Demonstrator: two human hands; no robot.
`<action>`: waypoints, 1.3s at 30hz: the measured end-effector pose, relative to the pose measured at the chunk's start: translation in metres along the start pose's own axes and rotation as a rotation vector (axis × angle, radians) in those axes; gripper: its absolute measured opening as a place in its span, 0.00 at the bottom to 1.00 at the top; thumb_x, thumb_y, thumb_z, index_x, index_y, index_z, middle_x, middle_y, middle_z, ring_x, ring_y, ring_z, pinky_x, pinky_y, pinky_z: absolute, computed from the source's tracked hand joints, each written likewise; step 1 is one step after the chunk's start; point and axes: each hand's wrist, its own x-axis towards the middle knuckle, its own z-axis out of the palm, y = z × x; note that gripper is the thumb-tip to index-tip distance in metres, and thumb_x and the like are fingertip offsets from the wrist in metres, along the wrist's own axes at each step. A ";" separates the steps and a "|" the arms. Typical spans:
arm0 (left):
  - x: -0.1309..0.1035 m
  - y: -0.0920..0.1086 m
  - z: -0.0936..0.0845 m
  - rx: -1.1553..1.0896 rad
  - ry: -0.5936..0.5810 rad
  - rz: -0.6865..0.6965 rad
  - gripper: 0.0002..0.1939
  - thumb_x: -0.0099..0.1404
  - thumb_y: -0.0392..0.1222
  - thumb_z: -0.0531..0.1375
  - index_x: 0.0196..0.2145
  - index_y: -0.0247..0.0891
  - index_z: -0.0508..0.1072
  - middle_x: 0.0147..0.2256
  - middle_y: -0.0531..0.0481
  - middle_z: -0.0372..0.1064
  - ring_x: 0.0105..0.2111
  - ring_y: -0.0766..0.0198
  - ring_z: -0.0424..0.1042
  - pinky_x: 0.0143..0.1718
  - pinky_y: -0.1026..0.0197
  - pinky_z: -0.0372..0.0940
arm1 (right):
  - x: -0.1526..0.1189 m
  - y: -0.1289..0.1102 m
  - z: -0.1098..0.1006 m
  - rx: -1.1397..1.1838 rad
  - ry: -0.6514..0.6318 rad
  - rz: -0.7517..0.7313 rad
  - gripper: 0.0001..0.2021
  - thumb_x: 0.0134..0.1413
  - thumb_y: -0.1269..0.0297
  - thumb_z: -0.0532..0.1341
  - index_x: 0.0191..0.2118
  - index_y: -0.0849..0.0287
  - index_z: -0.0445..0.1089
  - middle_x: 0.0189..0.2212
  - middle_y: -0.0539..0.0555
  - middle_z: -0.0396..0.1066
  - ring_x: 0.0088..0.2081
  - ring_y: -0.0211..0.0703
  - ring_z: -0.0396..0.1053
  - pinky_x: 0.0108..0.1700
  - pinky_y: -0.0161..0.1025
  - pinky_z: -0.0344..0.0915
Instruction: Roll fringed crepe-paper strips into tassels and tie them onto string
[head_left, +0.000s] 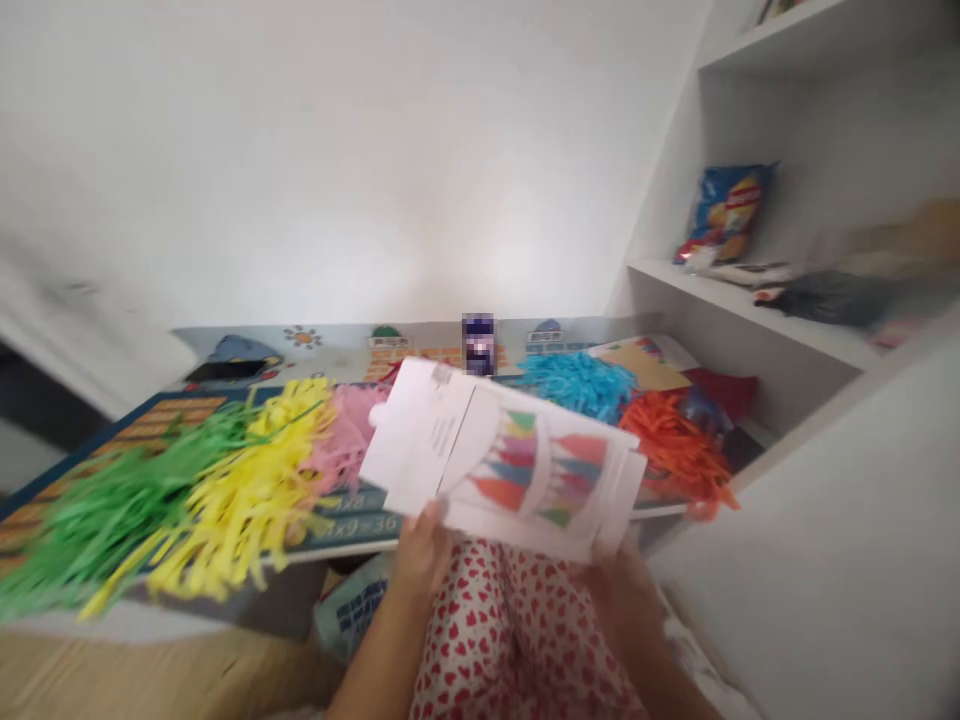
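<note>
From where I stand, both hands are closed on a white card package (450, 430), the left hand (424, 550) gripping its near edge and the right hand (611, 585) the near edge by its right end. It is held tilted above the table's near edge and the person's heart-patterned clothing (480, 630). Small print runs across its plain left part, too blurred for me to read; the right part shows colorful tassel garlands. On the printed table (364, 540) I can make out "4x8=" and "x9=36" just left of the package. Green strips (142, 490), yellow strips (247, 480) and pink strips (346, 435) lie to its left, with blue strips (577, 382) behind it and orange strips (675, 440) to its right. A dark purple container (479, 345) stands near the wall, its label pixelated. On the shelf (795, 325), a blue snack bag (727, 210) carries lettering on a red patch, unreadable from here. Below the table, a pale bag (352, 605) has blurred dark blue writing.
</note>
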 end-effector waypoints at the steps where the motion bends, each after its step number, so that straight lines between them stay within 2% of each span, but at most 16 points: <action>1: -0.008 0.008 -0.002 -0.045 0.124 0.030 0.34 0.52 0.60 0.68 0.52 0.39 0.72 0.47 0.43 0.76 0.51 0.50 0.73 0.53 0.52 0.68 | -0.013 0.015 0.006 0.015 -0.060 0.046 0.17 0.56 0.45 0.53 0.46 0.43 0.70 0.33 0.55 0.75 0.32 0.55 0.74 0.32 0.53 0.74; 2: -0.016 0.014 -0.005 -0.068 0.221 0.059 0.34 0.53 0.57 0.68 0.54 0.39 0.71 0.48 0.44 0.76 0.51 0.50 0.73 0.55 0.51 0.67 | -0.023 0.029 0.009 0.022 -0.137 0.082 0.18 0.56 0.44 0.53 0.46 0.44 0.70 0.32 0.54 0.75 0.33 0.57 0.74 0.33 0.54 0.74; 4: -0.034 0.023 -0.015 -0.057 0.317 0.090 0.38 0.51 0.52 0.71 0.57 0.37 0.69 0.47 0.43 0.76 0.50 0.48 0.73 0.54 0.49 0.68 | -0.034 0.047 0.006 0.035 -0.151 0.136 0.20 0.56 0.43 0.51 0.47 0.46 0.68 0.34 0.56 0.75 0.35 0.58 0.75 0.34 0.56 0.74; 7: -0.062 0.022 -0.028 0.048 0.266 0.042 0.39 0.49 0.50 0.72 0.56 0.31 0.70 0.44 0.39 0.78 0.47 0.45 0.76 0.52 0.46 0.69 | -0.036 0.041 -0.016 -0.017 0.091 0.036 0.21 0.59 0.46 0.51 0.51 0.52 0.64 0.46 0.62 0.72 0.44 0.57 0.73 0.43 0.55 0.73; 8: -0.071 0.018 -0.030 0.090 0.225 0.016 0.38 0.49 0.50 0.72 0.55 0.30 0.70 0.44 0.38 0.78 0.46 0.45 0.76 0.52 0.46 0.68 | -0.035 0.031 -0.025 -0.038 0.138 -0.045 0.20 0.59 0.48 0.53 0.51 0.53 0.64 0.48 0.63 0.71 0.47 0.56 0.72 0.47 0.55 0.71; 11: -0.090 0.007 -0.025 0.196 0.046 -0.102 0.33 0.51 0.49 0.72 0.52 0.30 0.74 0.45 0.38 0.77 0.47 0.45 0.76 0.53 0.46 0.67 | -0.026 -0.019 -0.045 -0.082 0.177 -0.382 0.16 0.59 0.55 0.58 0.50 0.54 0.66 0.44 0.60 0.72 0.43 0.50 0.73 0.45 0.50 0.71; 13: -0.094 0.001 -0.015 0.262 -0.096 -0.197 0.29 0.52 0.49 0.71 0.49 0.30 0.76 0.46 0.37 0.77 0.47 0.46 0.76 0.54 0.46 0.66 | -0.017 -0.056 -0.050 -0.159 0.224 -0.740 0.13 0.57 0.61 0.61 0.48 0.52 0.68 0.45 0.57 0.72 0.47 0.50 0.71 0.50 0.51 0.68; 15: -0.094 -0.001 -0.005 0.321 -0.216 -0.251 0.26 0.54 0.49 0.70 0.47 0.31 0.77 0.47 0.37 0.76 0.46 0.47 0.76 0.54 0.47 0.66 | -0.006 -0.086 -0.051 -0.281 0.173 -0.900 0.13 0.55 0.63 0.63 0.48 0.51 0.70 0.51 0.56 0.71 0.55 0.53 0.67 0.58 0.55 0.61; 17: -0.090 0.000 0.001 0.353 -0.288 -0.244 0.25 0.55 0.48 0.69 0.48 0.32 0.77 0.48 0.38 0.76 0.47 0.48 0.75 0.54 0.49 0.66 | 0.005 -0.104 -0.048 -0.313 0.120 -0.851 0.20 0.55 0.62 0.63 0.54 0.53 0.67 0.54 0.58 0.69 0.57 0.54 0.64 0.60 0.56 0.59; 19: -0.082 0.001 0.001 0.373 -0.352 -0.244 0.27 0.54 0.48 0.70 0.49 0.33 0.76 0.47 0.40 0.76 0.47 0.50 0.75 0.54 0.50 0.65 | 0.016 -0.108 -0.045 -0.254 0.024 -0.728 0.20 0.56 0.64 0.61 0.55 0.56 0.66 0.50 0.59 0.72 0.51 0.51 0.70 0.54 0.51 0.65; 22: -0.067 0.006 -0.002 0.443 -0.458 -0.324 0.26 0.51 0.48 0.72 0.46 0.33 0.78 0.44 0.41 0.78 0.43 0.52 0.76 0.50 0.53 0.67 | 0.027 -0.101 -0.041 -0.205 -0.132 -0.648 0.13 0.59 0.67 0.57 0.48 0.57 0.71 0.42 0.55 0.76 0.42 0.46 0.73 0.46 0.44 0.69; 25: -0.050 0.017 0.000 0.516 -0.523 -0.392 0.24 0.49 0.49 0.72 0.41 0.32 0.79 0.38 0.42 0.79 0.38 0.55 0.77 0.44 0.55 0.68 | 0.027 -0.095 -0.036 -0.251 -0.196 -0.680 0.11 0.60 0.68 0.56 0.46 0.57 0.72 0.42 0.55 0.76 0.44 0.46 0.72 0.47 0.43 0.68; 28: -0.035 0.034 0.014 0.607 -0.580 -0.425 0.22 0.49 0.50 0.71 0.38 0.32 0.79 0.34 0.45 0.78 0.32 0.59 0.75 0.37 0.59 0.68 | 0.027 -0.096 -0.033 -0.286 -0.177 -0.701 0.11 0.61 0.68 0.55 0.46 0.58 0.72 0.42 0.56 0.75 0.45 0.46 0.72 0.47 0.43 0.67; 32: -0.023 0.053 0.035 0.772 -0.691 -0.405 0.17 0.52 0.50 0.70 0.29 0.31 0.79 0.25 0.50 0.74 0.23 0.68 0.67 0.24 0.67 0.59 | 0.032 -0.101 -0.030 -0.321 -0.169 -0.748 0.13 0.60 0.69 0.56 0.49 0.57 0.70 0.42 0.55 0.75 0.43 0.45 0.72 0.46 0.42 0.68; 34: -0.023 0.054 0.041 0.732 -0.655 -0.407 0.16 0.50 0.49 0.71 0.29 0.32 0.79 0.25 0.51 0.74 0.23 0.69 0.67 0.23 0.67 0.57 | 0.033 -0.100 -0.029 -0.331 -0.122 -0.818 0.13 0.60 0.68 0.57 0.50 0.56 0.70 0.43 0.56 0.74 0.45 0.45 0.71 0.47 0.43 0.68; 39: -0.027 0.040 0.039 0.486 -0.508 -0.589 0.21 0.44 0.48 0.74 0.32 0.31 0.79 0.27 0.47 0.77 0.23 0.67 0.71 0.26 0.65 0.63 | 0.031 -0.088 -0.025 -0.488 0.017 -1.038 0.07 0.58 0.63 0.63 0.43 0.51 0.75 0.55 0.57 0.67 0.55 0.52 0.64 0.55 0.53 0.60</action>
